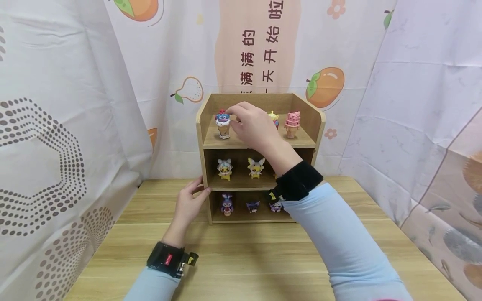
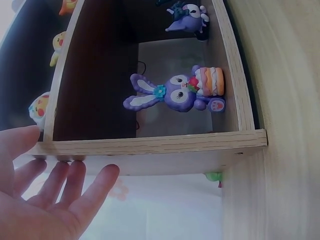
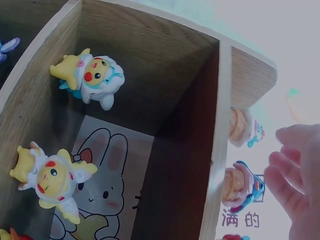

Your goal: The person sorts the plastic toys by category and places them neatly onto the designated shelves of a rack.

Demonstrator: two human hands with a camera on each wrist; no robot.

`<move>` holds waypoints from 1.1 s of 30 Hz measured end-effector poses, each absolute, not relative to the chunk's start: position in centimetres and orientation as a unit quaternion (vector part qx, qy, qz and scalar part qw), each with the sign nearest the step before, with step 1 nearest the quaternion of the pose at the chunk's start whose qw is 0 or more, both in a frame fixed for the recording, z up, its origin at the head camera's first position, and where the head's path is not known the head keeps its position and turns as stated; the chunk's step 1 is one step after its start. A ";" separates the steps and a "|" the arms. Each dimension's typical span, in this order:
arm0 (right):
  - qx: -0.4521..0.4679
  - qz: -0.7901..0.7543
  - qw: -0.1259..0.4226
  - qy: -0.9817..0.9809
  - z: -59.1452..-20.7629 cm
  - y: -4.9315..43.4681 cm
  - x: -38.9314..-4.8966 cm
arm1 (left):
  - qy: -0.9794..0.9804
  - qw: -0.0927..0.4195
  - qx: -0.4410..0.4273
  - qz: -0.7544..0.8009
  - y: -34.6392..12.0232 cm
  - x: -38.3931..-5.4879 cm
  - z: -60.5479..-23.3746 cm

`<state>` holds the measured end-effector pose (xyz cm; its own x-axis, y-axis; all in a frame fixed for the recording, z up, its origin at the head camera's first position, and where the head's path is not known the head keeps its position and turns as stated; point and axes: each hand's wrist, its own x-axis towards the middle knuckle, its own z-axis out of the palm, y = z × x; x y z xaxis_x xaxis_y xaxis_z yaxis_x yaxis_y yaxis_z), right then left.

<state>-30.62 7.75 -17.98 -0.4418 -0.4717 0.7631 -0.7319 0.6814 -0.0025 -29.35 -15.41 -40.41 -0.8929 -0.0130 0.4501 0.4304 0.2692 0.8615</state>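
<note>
A wooden three-tier shelf (image 1: 260, 145) stands on the table, holding small figurines. My right hand (image 1: 256, 125) is over its top tier, thumb and fingertips close beside a blue-headed ice-cream-cone figurine (image 1: 224, 125). In the right wrist view a small gap separates the right hand (image 3: 295, 170) from the top-tier figurines, and nothing shows between its fingers. Another cone figurine (image 3: 242, 187) with blue and pink is visible there, mostly hidden by the hand in the head view. My left hand (image 1: 190, 205) touches the shelf's left side, fairly straight fingers (image 2: 95, 187) along the outer panel and thumb near its front edge.
A pink cone figurine (image 1: 292, 124) and a partly covered yellow-topped one (image 1: 273, 118) stand on the top tier's right. Yellow figurines (image 1: 256, 168) occupy the middle tier. Below are a purple rabbit (image 1: 227, 205) and small purple figurines (image 1: 252, 206). Printed curtains surround the wooden table (image 1: 233, 259).
</note>
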 end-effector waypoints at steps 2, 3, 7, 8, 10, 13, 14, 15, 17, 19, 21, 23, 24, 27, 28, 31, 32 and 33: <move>0.381 0.185 0.417 -0.804 -18.3 8.4 -30.5 | -0.770 0.195 -0.138 -0.591 -15.5 -29.3 -40.3; 0.387 0.192 0.432 -0.792 -18.5 8.8 -30.3 | -0.769 0.201 -0.139 -0.591 -15.5 -29.2 -40.2; 0.399 0.217 0.480 -0.751 -19.4 10.5 -29.8 | -0.768 0.238 -0.143 -0.578 -15.8 -28.7 -39.5; 0.397 0.222 0.489 -0.744 -19.6 10.9 -29.6 | -0.767 0.251 -0.145 -0.572 -15.9 -28.5 -39.3; 0.396 0.230 0.505 -0.732 -20.2 11.8 -29.1 | -0.766 0.280 -0.149 -0.560 -16.1 -28.2 -38.8; 0.392 0.252 0.529 -0.709 -21.0 13.2 -28.2 | -0.759 0.327 -0.163 -0.539 -16.3 -27.7 -38.1; 0.389 0.261 0.538 -0.701 -21.4 13.7 -27.9 | -0.756 0.343 -0.169 -0.532 -16.3 -27.5 -38.0; 0.387 0.268 0.546 -0.693 -21.7 14.1 -27.5 | -0.754 0.358 -0.175 -0.522 -16.4 -27.4 -37.8; 0.382 0.280 0.561 -0.679 -22.4 15.0 -26.9 | -0.749 0.393 -0.191 -0.498 -16.4 -27.1 -37.6; 0.371 0.293 0.575 -0.668 -23.2 16.0 -26.3 | -0.746 0.427 -0.206 -0.468 -16.4 -26.8 -37.2; 0.359 0.305 0.584 -0.661 -23.8 16.8 -25.7 | -0.738 0.457 -0.221 -0.444 -16.5 -26.4 -36.8; 0.348 0.321 0.593 -0.652 -24.6 17.6 -25.1 | -0.731 0.485 -0.231 -0.420 -16.6 -26.0 -36.5; 0.341 0.327 0.598 -0.647 -24.9 17.9 -24.8 | -0.730 0.496 -0.234 -0.409 -16.7 -25.8 -36.3; 0.316 0.334 0.611 -0.644 -26.0 18.9 -23.7 | -0.733 0.518 -0.231 -0.375 -17.1 -25.4 -36.2; 0.308 0.338 0.614 -0.643 -26.3 19.2 -23.3 | -0.738 0.520 -0.228 -0.364 -17.3 -25.3 -36.3; 0.271 0.344 0.618 -0.652 -27.5 20.6 -22.4 | -0.762 0.512 -0.215 -0.332 -18.0 -25.1 -36.6; 0.259 0.347 0.616 -0.658 -28.1 21.2 -22.4 | -0.772 0.506 -0.210 -0.322 -18.3 -25.0 -36.7; 0.251 0.349 0.611 -0.665 -28.8 21.9 -22.4 | -0.780 0.500 -0.205 -0.315 -18.6 -25.0 -36.9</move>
